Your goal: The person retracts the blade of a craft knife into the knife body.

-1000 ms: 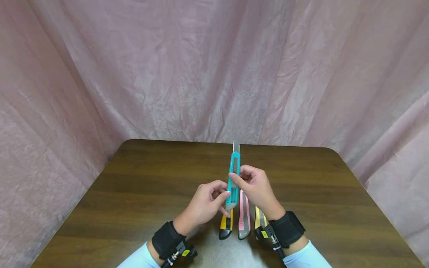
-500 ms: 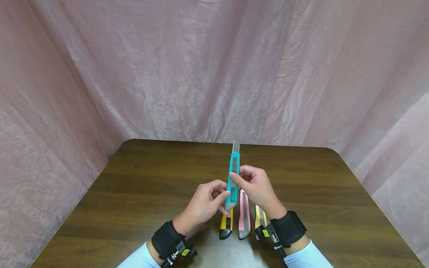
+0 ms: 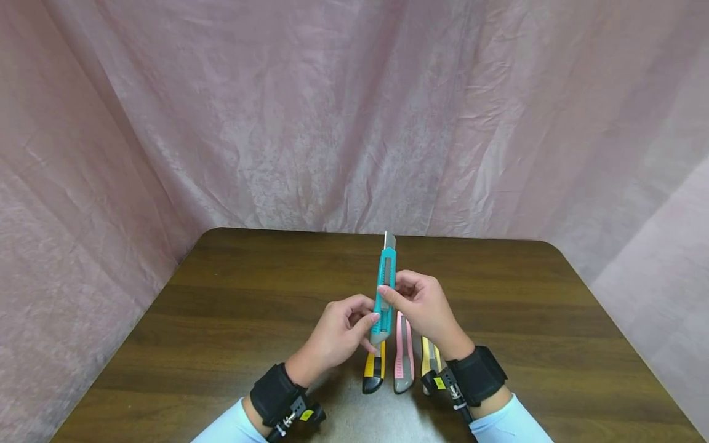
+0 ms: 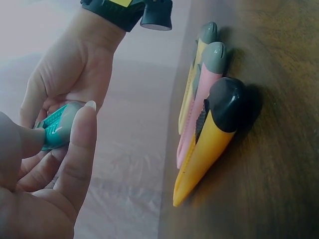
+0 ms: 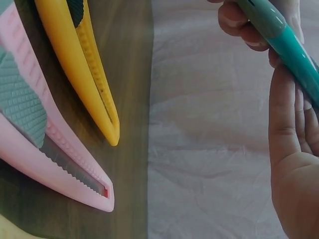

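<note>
A teal utility knife [image 3: 386, 271] with a grey end is held up over the table, its metal blade [image 3: 390, 240] extended at the far end. My left hand [image 3: 343, 329] pinches its near end between thumb and fingers. Higher on the body, my right hand [image 3: 423, 304] grips it with the thumb on the front face. Below lie a yellow-and-black utility knife [image 3: 373, 370], a pink-and-grey one [image 3: 404, 363] and a pale yellow one [image 3: 429, 357], side by side. The right wrist's camera partly covers the pale yellow knife in the head view.
The knives lie on a dark brown wooden table [image 3: 249, 271] with rounded far corners. A pink curtain [image 3: 332, 123] hangs behind it and along the sides. Each wrist wears a black band with a small camera, such as the left wristband [image 3: 277, 394].
Both hands keep their hold on the teal knife, and its blade stays extended. Only a slight shift of the head view shows.
</note>
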A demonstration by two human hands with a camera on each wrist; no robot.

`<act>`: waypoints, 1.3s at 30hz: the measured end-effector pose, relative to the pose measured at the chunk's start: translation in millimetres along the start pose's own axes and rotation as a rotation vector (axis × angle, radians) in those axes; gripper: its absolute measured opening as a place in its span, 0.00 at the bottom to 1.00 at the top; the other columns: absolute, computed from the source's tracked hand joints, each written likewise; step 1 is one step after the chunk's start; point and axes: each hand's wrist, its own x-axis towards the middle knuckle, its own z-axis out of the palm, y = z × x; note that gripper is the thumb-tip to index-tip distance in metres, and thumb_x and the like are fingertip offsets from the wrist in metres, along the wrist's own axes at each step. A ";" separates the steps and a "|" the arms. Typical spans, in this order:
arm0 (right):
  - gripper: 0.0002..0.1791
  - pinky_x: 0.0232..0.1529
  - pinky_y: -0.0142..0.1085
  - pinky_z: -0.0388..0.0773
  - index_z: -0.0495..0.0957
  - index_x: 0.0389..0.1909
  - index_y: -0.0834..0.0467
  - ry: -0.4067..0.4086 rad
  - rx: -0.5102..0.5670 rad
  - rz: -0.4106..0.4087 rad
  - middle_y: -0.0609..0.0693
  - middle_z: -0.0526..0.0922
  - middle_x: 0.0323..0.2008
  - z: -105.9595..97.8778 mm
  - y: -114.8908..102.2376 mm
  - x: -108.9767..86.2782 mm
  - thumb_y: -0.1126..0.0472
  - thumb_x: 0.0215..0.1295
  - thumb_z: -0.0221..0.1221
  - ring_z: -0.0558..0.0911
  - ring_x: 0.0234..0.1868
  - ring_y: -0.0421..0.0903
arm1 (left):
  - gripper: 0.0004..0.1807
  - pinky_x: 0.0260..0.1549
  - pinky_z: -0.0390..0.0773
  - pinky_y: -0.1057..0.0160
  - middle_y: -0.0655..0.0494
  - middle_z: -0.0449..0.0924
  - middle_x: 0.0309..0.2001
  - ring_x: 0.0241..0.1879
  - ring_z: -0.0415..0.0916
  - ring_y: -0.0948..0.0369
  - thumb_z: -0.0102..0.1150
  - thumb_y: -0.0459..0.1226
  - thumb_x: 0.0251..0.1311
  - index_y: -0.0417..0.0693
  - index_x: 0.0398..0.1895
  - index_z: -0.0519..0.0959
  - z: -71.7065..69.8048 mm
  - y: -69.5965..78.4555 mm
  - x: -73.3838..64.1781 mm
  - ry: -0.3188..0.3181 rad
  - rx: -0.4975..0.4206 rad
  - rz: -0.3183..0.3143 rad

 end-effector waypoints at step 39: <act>0.04 0.20 0.31 0.72 0.79 0.30 0.62 -0.036 -0.028 0.041 0.55 0.77 0.21 -1.1 3.2 -2.6 0.67 0.65 0.59 0.73 0.20 0.49 | 0.06 0.20 0.82 0.51 0.53 0.76 0.30 0.21 0.78 0.56 0.55 0.33 0.65 0.50 0.43 0.75 3.2 -1.5 1.1 0.027 0.031 0.036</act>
